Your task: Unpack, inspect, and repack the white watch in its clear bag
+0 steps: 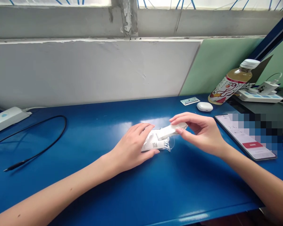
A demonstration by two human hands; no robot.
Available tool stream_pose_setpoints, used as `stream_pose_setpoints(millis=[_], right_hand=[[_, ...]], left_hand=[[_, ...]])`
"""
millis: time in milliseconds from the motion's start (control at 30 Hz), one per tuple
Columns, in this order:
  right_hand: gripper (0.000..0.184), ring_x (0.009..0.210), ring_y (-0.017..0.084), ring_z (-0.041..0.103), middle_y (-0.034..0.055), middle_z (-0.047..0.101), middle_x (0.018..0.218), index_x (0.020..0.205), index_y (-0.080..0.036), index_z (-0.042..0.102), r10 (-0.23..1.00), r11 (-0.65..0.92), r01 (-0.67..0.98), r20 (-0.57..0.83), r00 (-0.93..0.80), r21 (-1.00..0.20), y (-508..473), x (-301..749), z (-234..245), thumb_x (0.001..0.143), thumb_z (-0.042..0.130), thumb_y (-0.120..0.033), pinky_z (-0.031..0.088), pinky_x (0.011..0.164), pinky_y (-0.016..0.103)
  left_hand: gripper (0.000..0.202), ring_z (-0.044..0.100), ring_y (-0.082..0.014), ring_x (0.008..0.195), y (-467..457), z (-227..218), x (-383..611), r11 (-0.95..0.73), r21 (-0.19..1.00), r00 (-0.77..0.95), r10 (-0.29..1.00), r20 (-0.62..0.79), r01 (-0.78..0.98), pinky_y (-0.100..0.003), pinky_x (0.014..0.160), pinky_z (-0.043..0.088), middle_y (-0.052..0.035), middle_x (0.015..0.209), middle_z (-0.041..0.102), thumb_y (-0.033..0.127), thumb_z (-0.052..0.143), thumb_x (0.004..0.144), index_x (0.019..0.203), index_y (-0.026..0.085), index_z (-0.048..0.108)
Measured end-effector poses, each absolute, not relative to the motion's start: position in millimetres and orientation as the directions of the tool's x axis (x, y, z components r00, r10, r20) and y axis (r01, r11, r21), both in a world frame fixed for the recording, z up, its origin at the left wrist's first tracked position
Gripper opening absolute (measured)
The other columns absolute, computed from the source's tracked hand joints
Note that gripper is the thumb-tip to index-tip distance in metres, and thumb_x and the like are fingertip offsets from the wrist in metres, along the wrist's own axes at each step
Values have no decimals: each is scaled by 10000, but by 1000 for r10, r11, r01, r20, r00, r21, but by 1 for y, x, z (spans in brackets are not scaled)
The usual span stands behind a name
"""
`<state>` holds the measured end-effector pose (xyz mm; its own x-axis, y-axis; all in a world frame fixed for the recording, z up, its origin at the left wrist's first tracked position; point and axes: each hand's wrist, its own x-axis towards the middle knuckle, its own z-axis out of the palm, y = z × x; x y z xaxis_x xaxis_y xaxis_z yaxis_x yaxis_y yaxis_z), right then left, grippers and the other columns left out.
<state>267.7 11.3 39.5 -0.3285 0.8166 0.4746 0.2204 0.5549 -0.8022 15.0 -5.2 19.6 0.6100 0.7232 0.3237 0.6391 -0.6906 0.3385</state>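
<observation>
My left hand grips a clear plastic bag with a white label against the blue table. My right hand pinches a small white rectangular block at the bag's open end; the block lies partly over the bag. Both hands meet at the middle of the table. Whether the block is partly inside the bag I cannot tell.
A phone lies right of my right hand. Behind it are a white earbud case, a small label card, a drink bottle and a power strip with a charger. A black cable and another power strip lie at the left.
</observation>
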Motion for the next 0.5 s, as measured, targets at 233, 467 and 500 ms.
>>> stream_pose_setpoints(millis=[233,467,500], right_hand=[[162,883,241,688,57,733,943,815,-230,715,845,534,471,429,-318,-702,30,279,31,786,629,-95,551,729,353],[103,956,253,688,70,737,996,842,-224,725,879,451,406,316,-358,-795,28,274,27,838,629,-185,572,783,366],[98,971,252,685,74,735,1015,865,-222,727,873,447,387,300,-384,-806,27,273,26,850,632,-204,574,792,365]], left_hand=[[532,499,-340,1307,0,8,10,-683,319,629,730,268,657,-505,1080,429,-162,1358,582,455,594,953,1361,133,480],[471,548,-299,1226,-3,7,9,-688,343,608,726,322,640,-457,1021,468,-138,1338,586,395,562,987,1373,152,442],[473,545,-300,1226,-3,7,9,-686,340,602,727,329,643,-459,1025,464,-138,1336,585,392,561,988,1376,151,438]])
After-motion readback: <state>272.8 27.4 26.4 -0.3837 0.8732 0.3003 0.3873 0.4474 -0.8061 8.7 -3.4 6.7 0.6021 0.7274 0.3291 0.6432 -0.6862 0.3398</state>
